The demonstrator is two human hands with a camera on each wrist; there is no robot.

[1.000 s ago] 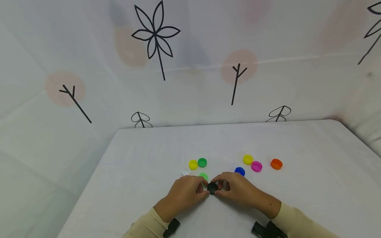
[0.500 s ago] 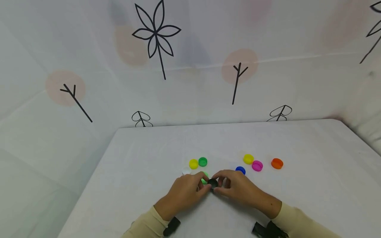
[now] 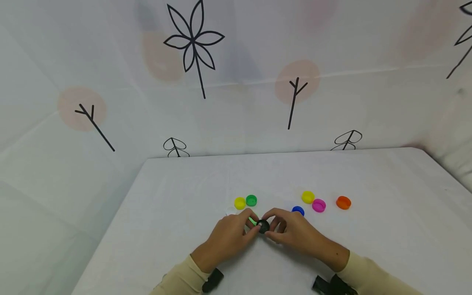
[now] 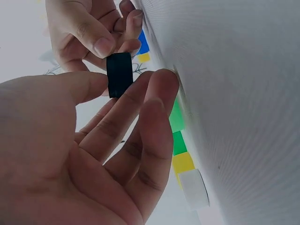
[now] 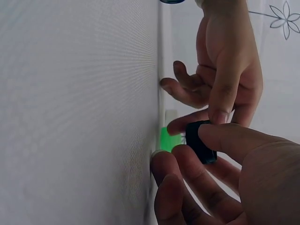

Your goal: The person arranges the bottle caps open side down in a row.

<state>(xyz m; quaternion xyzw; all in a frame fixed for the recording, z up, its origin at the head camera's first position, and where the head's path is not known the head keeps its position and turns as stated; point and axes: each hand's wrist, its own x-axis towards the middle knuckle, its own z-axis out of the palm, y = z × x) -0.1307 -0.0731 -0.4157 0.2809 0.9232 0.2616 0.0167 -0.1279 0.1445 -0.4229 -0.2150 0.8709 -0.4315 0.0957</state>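
Observation:
Both hands hold one small black bottle cap (image 3: 263,227) between their fingertips, low over the white cloth. My left hand (image 3: 230,234) pinches it from one side with thumb and index finger, and its other fingers curve loosely below. From the opposite side, my right hand (image 3: 296,232) grips it between thumb and fingers. In the left wrist view the black cap (image 4: 120,75) stands on edge, its ridged side showing. A light green cap (image 3: 252,221) lies just behind the left fingers, mostly covered by them in the head view; the right wrist view shows this green cap (image 5: 168,139) beyond the fingertips.
Beyond the left hand lie a yellow cap (image 3: 239,203), a green cap (image 3: 251,200) and a partly hidden white cap (image 3: 231,210). Past the right hand are blue (image 3: 298,210), yellow (image 3: 307,197), magenta (image 3: 318,205) and orange (image 3: 343,202) caps. A patterned cloth hangs behind the table.
The black cap has turned between the fingers and shifted slightly away from the body. Left fingers have risen a little, covering more of the light green cap. The other caps stay put.

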